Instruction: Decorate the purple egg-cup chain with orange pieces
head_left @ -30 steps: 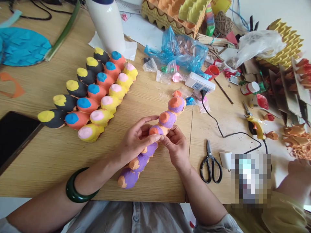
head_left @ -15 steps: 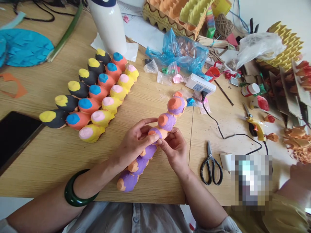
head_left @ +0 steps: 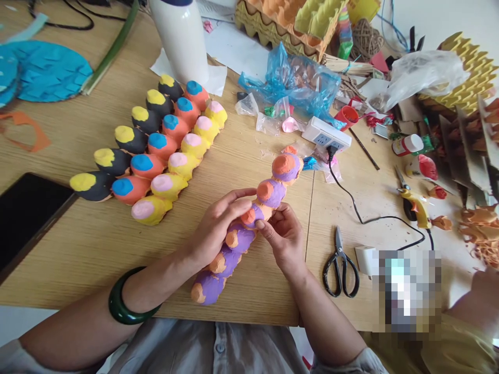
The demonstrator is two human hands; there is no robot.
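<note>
Strip: in my hands, near the middle of the surface (head_left: 117,249), slanting from near left to far right; purple (head_left: 241,238).
Left hand: my left hand (head_left: 210,228) holds the strip from its left side, thumb by the third cap from the far end.
Right hand: my right hand (head_left: 287,239) pinches that same bump between thumb and fingers; the fingertips beneath are hidden.
Done: three far bumps wear bright orange caps; the block (head_left: 177,179) at left has all three rows capped, yellow, blue and pink.
Left: three near bumps show only paler orange tips; I judge these are to be capped.
Clear bags: beyond the strip, with pink clay (head_left: 289,124) and something green.
Blue bag: far side (head_left: 280,78), brownish pieces inside.
Egg trays: stacked at the far edge (head_left: 265,32), yellow and orange.
Red cup: right of the blue bag (head_left: 346,117); I cannot tell its contents.
</note>
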